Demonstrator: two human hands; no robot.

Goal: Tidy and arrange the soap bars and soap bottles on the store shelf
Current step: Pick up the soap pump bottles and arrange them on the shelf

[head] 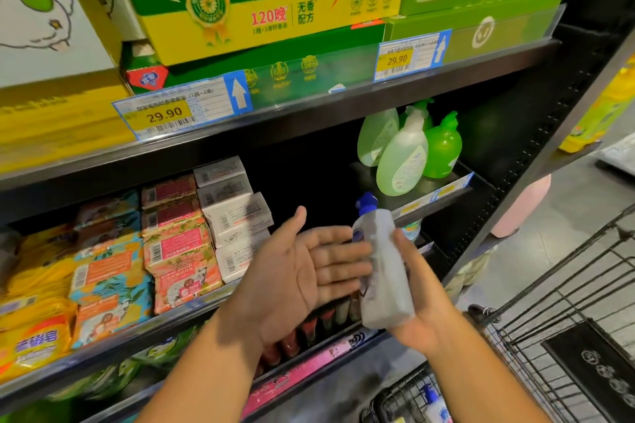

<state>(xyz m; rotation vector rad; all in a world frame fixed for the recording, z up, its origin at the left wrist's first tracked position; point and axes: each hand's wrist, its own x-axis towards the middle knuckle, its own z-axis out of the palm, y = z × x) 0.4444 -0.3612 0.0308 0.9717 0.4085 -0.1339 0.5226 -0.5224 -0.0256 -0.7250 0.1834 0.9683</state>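
The person stands facing a dark store shelf [309, 113], both bare forearms reaching fwd. The right hand [417, 288] is wrapped round a clear soap bottle [383, 271] w/ a blue pump top, gripping it from behind & under, bottle roughly upright, tilted a bit left, held in front of the shelf and not on it. The left hand [302, 271] is spread wide, palm up & turned toward the bottle, holding nothing; its fingertips reach the bottle's left side, but motion blur there makes real contact hard to confirm.

On the middle shelf level, left side, stacked soap bars: white boxed bars [233, 213] nearest the hands, pink/orange floral wrapped bars [178, 251] next to them, then blue-orange packs [110, 285] & yellow packs [37, 319] further left. The white stack looks uneven, top boxes skewed. Between the bars & the right end is a dark gap in the shelf.

Upper right of that, on a short raised ledge, stand three or so green pump bottles [405, 151], close together, the front pale one leaning slightly. Yellow price tags [165, 113] reading 29.90 clip to the shelf edge above, under big green/yellow boxes [268, 0].

Lower shelf holds a row of small dark-red items [309, 326], too blurred to ID. A black wire cart [567, 336] sits bottom right; another blue-capped bottle [434, 402] lies in a basket by the bottom edge
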